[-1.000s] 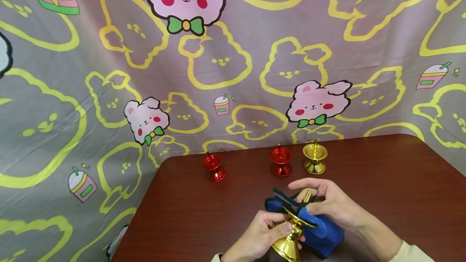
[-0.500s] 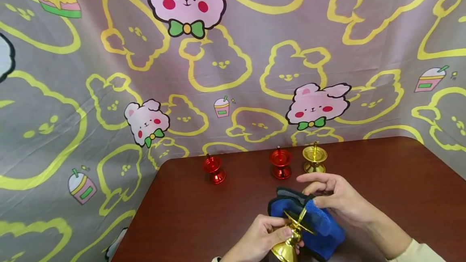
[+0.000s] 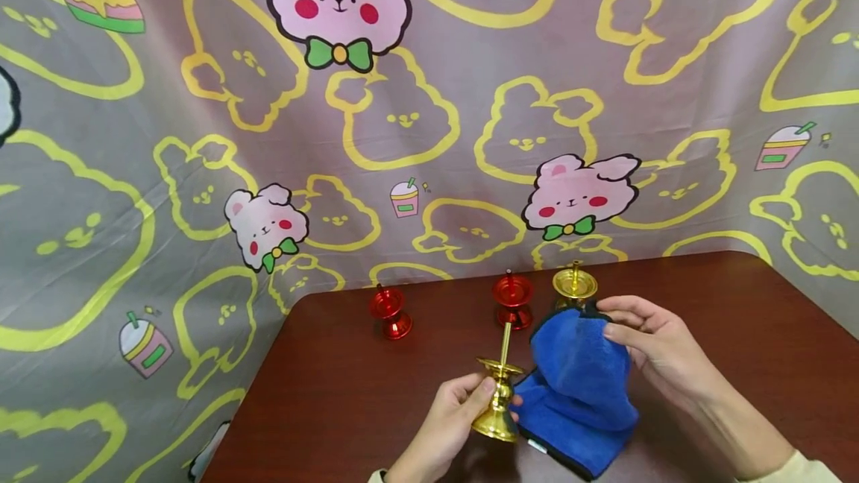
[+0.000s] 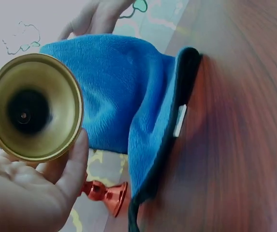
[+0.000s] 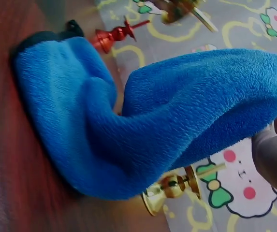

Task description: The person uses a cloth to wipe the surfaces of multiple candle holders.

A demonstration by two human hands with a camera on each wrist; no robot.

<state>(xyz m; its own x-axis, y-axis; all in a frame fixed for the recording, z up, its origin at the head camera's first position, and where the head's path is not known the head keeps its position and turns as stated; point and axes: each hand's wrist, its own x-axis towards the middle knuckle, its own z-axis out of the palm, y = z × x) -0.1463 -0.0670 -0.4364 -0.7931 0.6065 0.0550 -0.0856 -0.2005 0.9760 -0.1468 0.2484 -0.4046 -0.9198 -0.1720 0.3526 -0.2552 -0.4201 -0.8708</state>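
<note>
My left hand (image 3: pixel 451 423) grips a gold candle holder (image 3: pixel 499 408) by its stem, just above the flared base, with its spike pointing up. In the left wrist view the hollow underside of that candle holder (image 4: pixel 36 107) faces the camera. My right hand (image 3: pixel 664 349) pinches the upper edge of a blue plush cloth (image 3: pixel 580 371) with dark trim. The lower part of the cloth drapes onto the table, a small white tag on its edge. In the right wrist view the cloth (image 5: pixel 143 130) stretches from the fingers (image 5: pixel 276 150) down to the tabletop.
On the brown table (image 3: pixel 322 393), a red candle holder (image 3: pixel 391 313) stands back left. Another red one (image 3: pixel 513 300) and a gold one (image 3: pixel 574 285) stand further right, the gold one partly behind the cloth. A cartoon-print curtain (image 3: pixel 403 133) hangs behind the table.
My right hand has lifted the cloth off the candle holder's top and moved up and right with it. My left hand has moved left, bringing the candle holder more upright.
</note>
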